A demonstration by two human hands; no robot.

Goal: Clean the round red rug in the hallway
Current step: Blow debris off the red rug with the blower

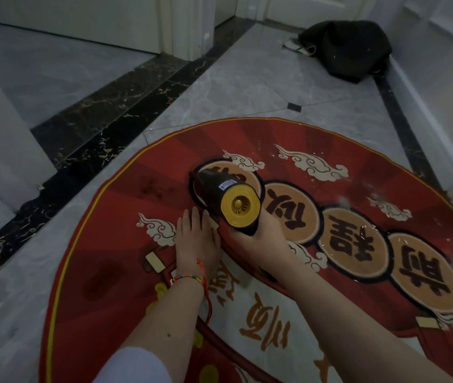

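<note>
1. We see the round red rug (330,189) on the grey floor (247,87), its near and right edges cut off.
2. Our right hand (261,236) grips a black-and-yellow handheld vacuum (228,197), nozzle hidden against the rug.
3. Our left hand (196,244) lies flat, fingers spread, beside it.
4. A black bag (352,45) sits well apart by the wall.

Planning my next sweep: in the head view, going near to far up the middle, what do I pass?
Left hand flat on the red rug → right hand holding the handheld vacuum → rug's far edge → grey floor tiles → black bag by the far wall.
</note>
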